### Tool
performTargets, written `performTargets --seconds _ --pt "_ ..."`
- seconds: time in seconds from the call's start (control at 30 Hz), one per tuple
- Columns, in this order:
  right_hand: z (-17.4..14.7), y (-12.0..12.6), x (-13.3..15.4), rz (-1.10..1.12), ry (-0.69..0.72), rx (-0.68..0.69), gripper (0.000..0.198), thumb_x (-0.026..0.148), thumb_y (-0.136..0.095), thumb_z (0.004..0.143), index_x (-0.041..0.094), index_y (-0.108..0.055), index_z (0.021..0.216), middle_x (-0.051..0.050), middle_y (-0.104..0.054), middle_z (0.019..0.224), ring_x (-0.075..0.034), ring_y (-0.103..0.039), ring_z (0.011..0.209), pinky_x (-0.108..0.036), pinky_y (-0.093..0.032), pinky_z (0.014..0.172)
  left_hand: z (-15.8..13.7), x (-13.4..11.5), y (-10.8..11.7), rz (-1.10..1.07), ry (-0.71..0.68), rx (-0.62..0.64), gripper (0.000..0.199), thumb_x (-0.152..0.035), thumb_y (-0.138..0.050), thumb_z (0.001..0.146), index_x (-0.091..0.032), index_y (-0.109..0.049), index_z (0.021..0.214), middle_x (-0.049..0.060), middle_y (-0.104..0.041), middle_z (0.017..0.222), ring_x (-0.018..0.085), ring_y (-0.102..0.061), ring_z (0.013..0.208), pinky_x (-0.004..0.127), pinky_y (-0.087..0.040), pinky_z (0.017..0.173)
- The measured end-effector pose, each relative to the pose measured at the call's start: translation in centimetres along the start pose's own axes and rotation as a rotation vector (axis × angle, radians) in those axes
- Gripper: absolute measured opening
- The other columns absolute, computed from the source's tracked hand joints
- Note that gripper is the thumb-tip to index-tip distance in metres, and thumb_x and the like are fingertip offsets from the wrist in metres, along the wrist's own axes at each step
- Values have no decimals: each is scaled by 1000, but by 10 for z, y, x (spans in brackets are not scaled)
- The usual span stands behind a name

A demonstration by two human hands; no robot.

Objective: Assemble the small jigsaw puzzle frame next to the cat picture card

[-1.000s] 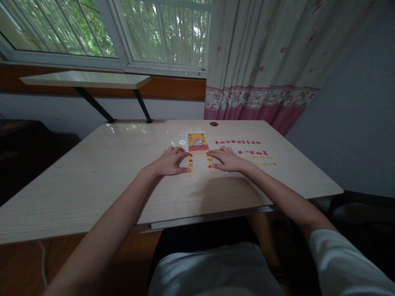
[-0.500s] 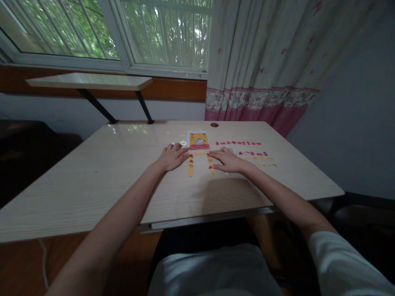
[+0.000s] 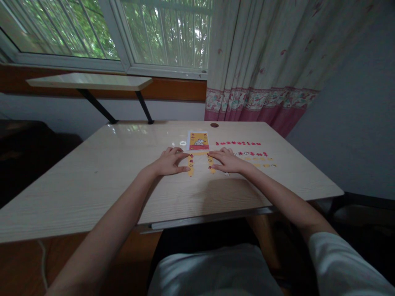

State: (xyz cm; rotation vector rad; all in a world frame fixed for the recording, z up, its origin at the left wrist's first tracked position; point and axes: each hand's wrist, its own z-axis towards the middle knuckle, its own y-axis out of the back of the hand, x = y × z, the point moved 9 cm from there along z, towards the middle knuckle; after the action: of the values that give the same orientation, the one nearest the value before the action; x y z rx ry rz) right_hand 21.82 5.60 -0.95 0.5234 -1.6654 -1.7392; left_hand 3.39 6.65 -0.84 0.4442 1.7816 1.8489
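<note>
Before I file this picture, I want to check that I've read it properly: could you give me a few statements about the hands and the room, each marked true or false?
1. The left hand touches the left yellow jigsaw strip. True.
2. The other hand is raised high in the air. False: the right hand is down at the right yellow jigsaw strip.
3. The yellow-and-red picture card lies beyond both strips. True.
4. Nothing lies to the right of that card. False: a row of red jigsaw pieces does.
5. The curtain hangs right of the window. True.
</note>
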Motion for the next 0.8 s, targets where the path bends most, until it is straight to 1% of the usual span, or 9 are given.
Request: performTargets --seconds 0.17,0.5,0.63,0.8 --pt "0 1 1 -21 -2 13 64 58 -37 87 18 -41 137 -12 -44 140 -31 -43 106 -43 -31 85 2 0 -2 22 11 15 78 -75 -42 72 -27 -46 133 14 -45 126 34 -40 110 47 -32 92" --pt "0 0 0 -31 -25 31 65 60 -35 87 19 -41 138 -11 -42 141 -32 -42 110 -43 -29 88 4 2 -4 41 -7 -13 75 -73 -43 74 -26 -48 132 14 -48 123 33 -43 107 46 -33 91" --pt "0 1 1 -26 -20 13 66 62 -34 87 19 -42 137 -10 -44 140 -31 -42 109 -43 -29 87 3 -1 3 41 -27 -63 73 -72 -44 75 -24 -51 129 13 -49 122 32 -44 105 44 -35 90" --pt "0 1 1 -30 -9 -10 66 62 -35 87 18 -43 136 -12 -46 137 -30 -42 106 -42 -29 85 1 -12 14 38 -72 -156 62 -66 -44 79 -23 -58 121 12 -52 116 29 -45 103 43 -36 89"
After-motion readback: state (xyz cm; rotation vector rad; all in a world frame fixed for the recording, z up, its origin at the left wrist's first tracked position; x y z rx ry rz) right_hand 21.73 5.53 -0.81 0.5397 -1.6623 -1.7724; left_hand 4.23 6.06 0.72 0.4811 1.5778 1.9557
